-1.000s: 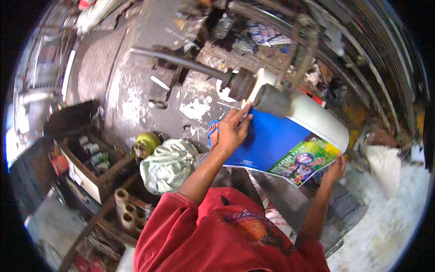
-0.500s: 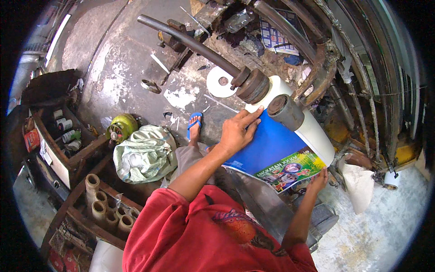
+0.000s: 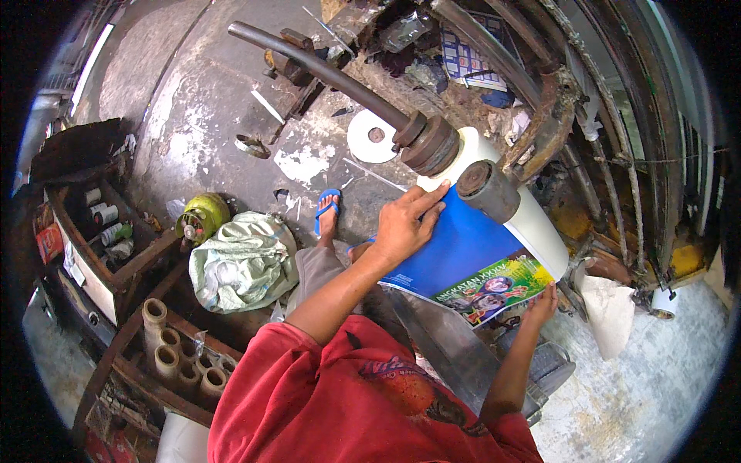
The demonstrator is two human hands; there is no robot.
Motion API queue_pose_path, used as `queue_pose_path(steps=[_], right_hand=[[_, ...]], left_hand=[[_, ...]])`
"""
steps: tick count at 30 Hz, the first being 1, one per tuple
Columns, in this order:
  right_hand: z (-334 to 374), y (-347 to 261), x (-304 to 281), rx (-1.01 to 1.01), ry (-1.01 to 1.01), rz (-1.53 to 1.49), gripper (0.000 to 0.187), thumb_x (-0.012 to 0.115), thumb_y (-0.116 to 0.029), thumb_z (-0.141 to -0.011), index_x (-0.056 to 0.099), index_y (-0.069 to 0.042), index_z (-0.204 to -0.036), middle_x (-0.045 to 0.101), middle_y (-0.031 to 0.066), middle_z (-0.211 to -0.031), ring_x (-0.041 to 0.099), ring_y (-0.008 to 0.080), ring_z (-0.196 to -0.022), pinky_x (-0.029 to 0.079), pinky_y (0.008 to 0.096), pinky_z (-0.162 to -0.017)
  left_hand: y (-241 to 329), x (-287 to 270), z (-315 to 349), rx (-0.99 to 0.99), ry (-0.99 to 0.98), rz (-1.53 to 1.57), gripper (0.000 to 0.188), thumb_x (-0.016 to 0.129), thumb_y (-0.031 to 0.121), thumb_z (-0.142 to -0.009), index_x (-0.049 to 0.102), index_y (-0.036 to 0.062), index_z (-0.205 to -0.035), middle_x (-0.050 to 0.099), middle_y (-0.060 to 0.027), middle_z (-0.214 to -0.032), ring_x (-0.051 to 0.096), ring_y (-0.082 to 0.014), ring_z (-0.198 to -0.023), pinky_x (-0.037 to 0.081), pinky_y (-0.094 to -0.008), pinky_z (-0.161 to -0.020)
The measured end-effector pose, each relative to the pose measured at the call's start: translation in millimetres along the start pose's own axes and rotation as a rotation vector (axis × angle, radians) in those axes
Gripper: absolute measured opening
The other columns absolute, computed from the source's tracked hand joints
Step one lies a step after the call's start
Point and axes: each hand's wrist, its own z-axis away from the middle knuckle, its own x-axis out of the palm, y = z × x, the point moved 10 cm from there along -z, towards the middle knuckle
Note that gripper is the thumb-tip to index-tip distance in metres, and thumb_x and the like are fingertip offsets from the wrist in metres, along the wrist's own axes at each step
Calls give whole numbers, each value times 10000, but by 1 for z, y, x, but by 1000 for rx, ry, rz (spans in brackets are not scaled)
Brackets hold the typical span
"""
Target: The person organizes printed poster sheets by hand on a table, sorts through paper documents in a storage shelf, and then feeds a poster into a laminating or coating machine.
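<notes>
A glossy printed sheet (image 3: 471, 243), mostly blue with a green picture band along its near edge, lies against a white roll (image 3: 536, 235) on a metal machine. My left hand (image 3: 409, 228) rests on the sheet's left side, fingers stretched toward the roll and touching the sheet. At the sheet's near right corner, my right hand (image 3: 542, 307) pinches the edge, its thumb on top and the other fingers partly hidden. A dark metal cylinder (image 3: 488, 191) stands over the sheet's far right part. Beyond it, a stepped metal collar (image 3: 429, 144) sits on a long shaft (image 3: 320, 73).
Metal bars (image 3: 656, 131) crowd the right side. To my left are a crumpled whitish sack (image 3: 243, 262), a green gas cylinder (image 3: 204, 214), several cardboard tubes (image 3: 166, 359) and a wooden drawer (image 3: 116, 270). A white disc-shaped roll (image 3: 370, 147) lies on the floor.
Both hands and the sheet keep almost the same pose. The view has turned slightly, so the floor things at left appear a little further left.
</notes>
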Motion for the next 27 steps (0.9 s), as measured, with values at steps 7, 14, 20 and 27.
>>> queue_pose_path(steps=[7, 14, 20, 27], right_hand=[[2, -2, 2, 46, -28, 38, 337, 715, -354, -848, 601, -121, -1064, 635, 10, -920, 570, 90, -762, 425, 201, -549], [-4, 6, -1, 57, -29, 0, 345, 725, -350, -838, 604, -124, -1069, 651, 25, -945, 587, 99, -758, 431, 198, -530], [-6, 5, -2, 35, -12, 0, 320, 727, -335, -837, 614, -126, -1051, 653, 19, -924, 575, 95, -744, 417, 199, -529], [-6, 7, -1, 41, -28, -57, 320, 735, -338, -829, 618, -133, -1046, 634, 9, -912, 556, 86, -748, 392, 206, -540]], left_hand=[[2, -1, 0, 9, 11, 5, 395, 700, 118, -831, 646, 162, -1220, 592, -108, -765, 575, -237, -587, 478, -336, -578], [3, -1, -2, 16, 19, 14, 390, 698, 112, -829, 650, 156, -1214, 585, -107, -748, 570, -230, -583, 475, -337, -579], [4, -2, -2, 3, 9, 12, 385, 698, 115, -827, 654, 153, -1208, 590, -112, -753, 573, -237, -588, 470, -340, -577], [0, 2, -2, -15, 5, 3, 374, 673, 179, -845, 648, 213, -1217, 602, -92, -780, 614, -277, -641, 492, -381, -586]])
